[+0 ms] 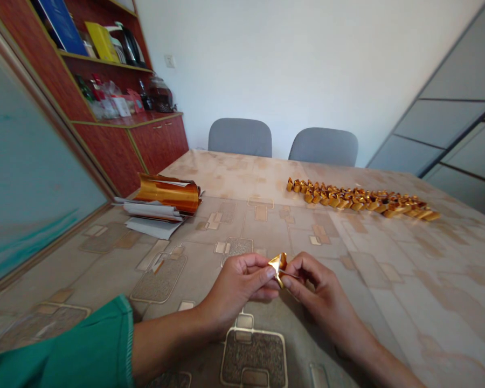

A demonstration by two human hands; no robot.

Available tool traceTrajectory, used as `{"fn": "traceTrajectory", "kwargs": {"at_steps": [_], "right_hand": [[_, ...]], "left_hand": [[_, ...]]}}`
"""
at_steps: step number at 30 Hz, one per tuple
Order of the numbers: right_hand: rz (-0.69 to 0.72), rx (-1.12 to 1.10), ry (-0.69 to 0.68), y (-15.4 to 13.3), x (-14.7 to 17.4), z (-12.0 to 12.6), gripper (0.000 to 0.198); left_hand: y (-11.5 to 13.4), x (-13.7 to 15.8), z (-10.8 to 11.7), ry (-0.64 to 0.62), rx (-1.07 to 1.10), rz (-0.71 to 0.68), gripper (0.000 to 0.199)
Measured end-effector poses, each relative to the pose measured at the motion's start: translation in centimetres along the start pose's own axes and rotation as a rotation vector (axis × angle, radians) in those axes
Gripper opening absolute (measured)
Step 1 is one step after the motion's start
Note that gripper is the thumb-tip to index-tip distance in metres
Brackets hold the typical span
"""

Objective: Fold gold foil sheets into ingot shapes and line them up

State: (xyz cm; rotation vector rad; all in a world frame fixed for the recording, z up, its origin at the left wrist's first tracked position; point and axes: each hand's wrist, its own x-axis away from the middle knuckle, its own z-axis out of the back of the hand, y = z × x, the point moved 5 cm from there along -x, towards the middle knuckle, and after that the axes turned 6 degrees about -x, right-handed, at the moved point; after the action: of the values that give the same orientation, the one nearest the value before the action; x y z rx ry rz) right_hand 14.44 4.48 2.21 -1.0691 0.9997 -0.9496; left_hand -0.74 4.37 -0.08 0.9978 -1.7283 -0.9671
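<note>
A small piece of folded gold foil paper (278, 264) is held up between both hands over the near part of the table. My left hand (246, 277) pinches its left side between thumb and fingers. From the other side my right hand (313, 280) grips its right edge with thumb and forefinger. Part of the foil is hidden behind the fingers. Farther back on the right lie rows of folded gold foil pieces (355, 198). At the left is a curled stack of gold foil sheets (170, 194), with white-backed sheets (156, 226) under it.
A patterned cloth covers the table (234, 215). Two grey chairs (240, 137) stand at its far edge before a white wall. To the left are a red-brown cabinet (157, 140) with shelved items and a glass panel (32, 151).
</note>
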Motion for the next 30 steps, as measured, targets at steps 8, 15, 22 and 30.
{"fn": "traceTrajectory", "kwargs": {"at_steps": [8, 15, 22, 30], "right_hand": [[-0.003, -0.173, -0.016, 0.43, -0.01, -0.22, 0.020], [0.029, 0.044, 0.031, -0.28, -0.04, 0.43, 0.026], [-0.028, 0.010, 0.028, -0.26, -0.08, 0.41, 0.031], [-0.119, -0.108, -0.060, 0.15, -0.06, 0.26, 0.030]], "left_hand": [[-0.15, -0.04, -0.10, -0.017, 0.004, 0.010, 0.044], [-0.05, -0.09, 0.09, -0.037, -0.018, 0.035, 0.047], [0.36, 0.13, -0.36, -0.040, -0.020, 0.021, 0.042], [-0.04, 0.40, -0.39, 0.022, 0.285, 0.029, 0.042]]}}
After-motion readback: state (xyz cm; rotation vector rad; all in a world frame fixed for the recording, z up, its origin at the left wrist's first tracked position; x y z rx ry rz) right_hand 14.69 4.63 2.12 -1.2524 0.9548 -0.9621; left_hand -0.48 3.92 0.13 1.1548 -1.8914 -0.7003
